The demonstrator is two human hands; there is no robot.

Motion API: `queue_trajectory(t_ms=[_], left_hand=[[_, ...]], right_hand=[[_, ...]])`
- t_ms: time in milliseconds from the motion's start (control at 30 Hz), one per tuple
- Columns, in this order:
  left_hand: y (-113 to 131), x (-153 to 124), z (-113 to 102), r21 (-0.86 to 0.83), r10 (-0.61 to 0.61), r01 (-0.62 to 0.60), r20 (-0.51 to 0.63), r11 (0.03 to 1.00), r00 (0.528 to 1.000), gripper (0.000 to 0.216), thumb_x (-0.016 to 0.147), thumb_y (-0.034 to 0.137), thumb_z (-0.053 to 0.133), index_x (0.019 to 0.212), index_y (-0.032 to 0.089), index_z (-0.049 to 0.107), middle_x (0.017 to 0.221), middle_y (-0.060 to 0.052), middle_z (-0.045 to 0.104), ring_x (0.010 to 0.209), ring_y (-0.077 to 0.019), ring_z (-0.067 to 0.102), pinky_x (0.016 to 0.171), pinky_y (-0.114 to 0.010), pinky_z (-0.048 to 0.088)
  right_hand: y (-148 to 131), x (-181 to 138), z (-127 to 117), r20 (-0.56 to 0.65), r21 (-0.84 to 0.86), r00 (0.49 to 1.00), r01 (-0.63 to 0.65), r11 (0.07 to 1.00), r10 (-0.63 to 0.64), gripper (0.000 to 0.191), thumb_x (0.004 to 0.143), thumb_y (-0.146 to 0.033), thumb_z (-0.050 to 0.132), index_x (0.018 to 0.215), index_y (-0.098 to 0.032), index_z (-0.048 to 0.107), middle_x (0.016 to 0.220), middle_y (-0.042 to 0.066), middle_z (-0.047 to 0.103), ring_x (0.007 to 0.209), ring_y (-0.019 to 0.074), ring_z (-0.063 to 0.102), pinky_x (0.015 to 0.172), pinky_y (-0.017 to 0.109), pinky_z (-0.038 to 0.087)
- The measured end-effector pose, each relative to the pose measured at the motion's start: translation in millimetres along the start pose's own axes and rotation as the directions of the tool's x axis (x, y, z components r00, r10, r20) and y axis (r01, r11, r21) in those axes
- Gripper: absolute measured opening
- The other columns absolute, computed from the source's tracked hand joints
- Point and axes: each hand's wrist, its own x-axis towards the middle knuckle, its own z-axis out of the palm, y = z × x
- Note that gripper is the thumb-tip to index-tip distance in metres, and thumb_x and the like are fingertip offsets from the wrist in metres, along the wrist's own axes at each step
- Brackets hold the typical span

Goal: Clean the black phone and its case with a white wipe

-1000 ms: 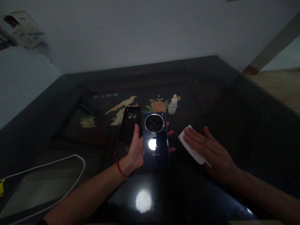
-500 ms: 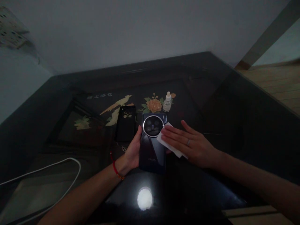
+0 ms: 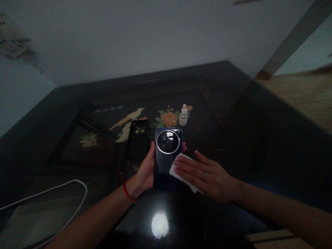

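Note:
My left hand (image 3: 145, 171) grips a dark blue phone (image 3: 166, 157) from its left edge, back side up, with the round camera ring facing me. My right hand (image 3: 207, 174) lies flat with stretched fingers on a white wipe (image 3: 183, 166), pressing it onto the lower right part of the phone's back. A red string bracelet circles my left wrist and a ring sits on a right finger.
A black phone case (image 3: 138, 138) lies left of the phone on the dark glossy table (image 3: 246, 138). A small dropper bottle (image 3: 183, 116) stands behind the phone. A white cable (image 3: 57, 188) curves at the left. A lamp reflection (image 3: 159, 224) glares near the front edge.
My right hand has brought the white wipe from the table at the right onto the phone's back and slid it downward. The left hand keeps hold of the phone.

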Motion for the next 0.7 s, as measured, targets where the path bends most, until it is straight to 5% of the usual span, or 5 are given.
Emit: queue_trajectory(t_ms=[233, 500, 700], left_hand=[[0.5, -1.9, -6.8, 0.009, -0.079, 0.079, 0.113, 0.997, 0.990, 0.070, 0.090, 0.062, 0.021, 0.121, 0.013, 0.060, 0.117, -0.013, 0.067, 0.110, -0.0264, 0.061, 0.101, -0.053, 0.033], [1.0, -2.3, -17.6, 0.133, -0.124, 0.111, 0.090, 0.985, 0.988, 0.068, 0.087, 0.065, 0.030, 0.123, 0.016, 0.060, 0.123, -0.011, 0.064, 0.100, -0.0265, 0.066, 0.099, -0.042, 0.035], [-3.9, -4.5, -16.2, 0.121, -0.176, 0.171, 0.032, 0.978, 0.984, 0.071, 0.086, 0.067, 0.029, 0.112, 0.012, 0.065, 0.106, -0.012, 0.071, 0.095, -0.0269, 0.068, 0.095, -0.041, 0.040]], right_hand=[[30.3, 7.3, -4.3, -0.116, -0.060, 0.975, -0.196, 0.979, 0.188, 0.054, 0.090, -0.006, 0.041, 0.143, -0.010, 0.030, 0.141, 0.014, 0.045, 0.137, 0.0213, 0.032, 0.115, 0.048, 0.022], [41.1, 30.4, -9.8, -0.045, 0.056, 0.960, -0.274, 0.960, 0.277, 0.049, 0.087, -0.005, 0.040, 0.135, -0.013, 0.044, 0.136, 0.013, 0.052, 0.132, 0.0218, 0.041, 0.113, 0.056, 0.021], [33.9, 53.9, -4.1, -0.031, 0.026, 0.963, -0.268, 0.963, 0.269, 0.043, 0.088, -0.009, 0.041, 0.129, -0.007, 0.051, 0.135, 0.013, 0.052, 0.131, 0.0223, 0.043, 0.115, 0.051, 0.021]])
